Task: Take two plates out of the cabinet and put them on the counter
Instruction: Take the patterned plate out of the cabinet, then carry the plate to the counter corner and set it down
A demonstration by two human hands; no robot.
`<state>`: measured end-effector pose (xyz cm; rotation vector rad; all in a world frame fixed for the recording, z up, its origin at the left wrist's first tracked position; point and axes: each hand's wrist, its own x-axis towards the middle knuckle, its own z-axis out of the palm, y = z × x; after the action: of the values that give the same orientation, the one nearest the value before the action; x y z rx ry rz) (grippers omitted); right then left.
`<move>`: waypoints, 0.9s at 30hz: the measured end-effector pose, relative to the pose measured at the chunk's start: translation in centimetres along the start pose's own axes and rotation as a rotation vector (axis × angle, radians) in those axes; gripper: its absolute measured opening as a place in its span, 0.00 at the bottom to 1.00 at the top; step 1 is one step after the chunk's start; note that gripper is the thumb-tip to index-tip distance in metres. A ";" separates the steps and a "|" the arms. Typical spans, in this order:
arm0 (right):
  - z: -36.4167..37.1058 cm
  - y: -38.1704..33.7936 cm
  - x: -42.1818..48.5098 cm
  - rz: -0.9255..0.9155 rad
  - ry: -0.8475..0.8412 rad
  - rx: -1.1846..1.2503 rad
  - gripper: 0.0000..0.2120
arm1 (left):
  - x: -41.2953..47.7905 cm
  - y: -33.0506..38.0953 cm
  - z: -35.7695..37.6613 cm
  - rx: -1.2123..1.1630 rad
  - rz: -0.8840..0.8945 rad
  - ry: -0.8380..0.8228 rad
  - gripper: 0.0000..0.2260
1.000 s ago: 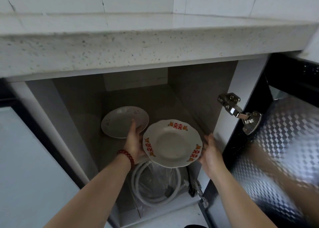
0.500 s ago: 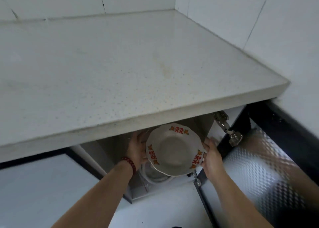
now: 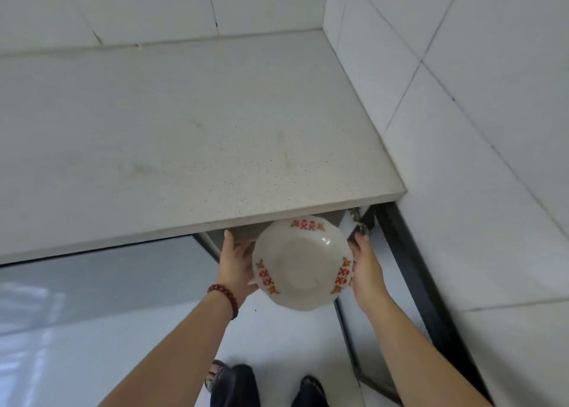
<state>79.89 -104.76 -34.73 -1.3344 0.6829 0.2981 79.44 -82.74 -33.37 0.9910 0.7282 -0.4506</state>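
While your left hand (image 3: 236,266) and right hand (image 3: 366,272) clamp the white scalloped red-patterned plate (image 3: 301,263) just below the bare speckled white stone counter (image 3: 191,135), neither plate is set down yet.

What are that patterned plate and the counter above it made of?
The plate looks like glazed ceramic or milk glass: glossy white with a bright glint and red-orange printed motifs. The counter seems to be polished stone or quartz composite: pale, smooth, finely dark-speckled.
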 end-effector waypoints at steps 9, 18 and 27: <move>0.2 -2.7 -11.5 -0.044 -0.077 -0.133 0.16 | -12.3 0.4 -1.9 -0.040 -0.034 0.120 0.35; 6.9 -4.0 -21.3 -0.065 -0.203 -0.018 0.24 | -23.8 5.1 -8.9 -0.080 0.122 0.132 0.36; 16.6 -3.4 -29.8 -0.113 -0.395 -0.036 0.25 | -33.7 8.0 -18.6 -0.144 0.305 0.209 0.35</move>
<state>63.46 -84.38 -12.61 -1.2939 0.2708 0.4689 55.21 -61.90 -10.52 1.0014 0.7692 -0.0285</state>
